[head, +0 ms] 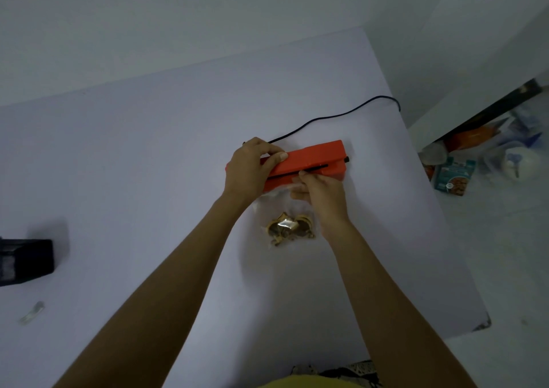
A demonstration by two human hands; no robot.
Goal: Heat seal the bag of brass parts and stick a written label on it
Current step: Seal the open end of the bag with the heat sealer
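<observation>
Sealing is in hand. Your left hand [252, 167] grips the lid of the orange-red bar-shaped heat sealer [306, 161] on the white tabletop [148, 164]. Your right hand [322, 193] pinches the clear plastic bag of brass parts [289, 228], its mouth at the sealer's slot. Next, judge the mouth flat, then press down.

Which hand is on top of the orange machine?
The left hand grips the top of the orange heat sealer. The right hand is lower, at the sealer's front edge, holding the clear bag.
</observation>
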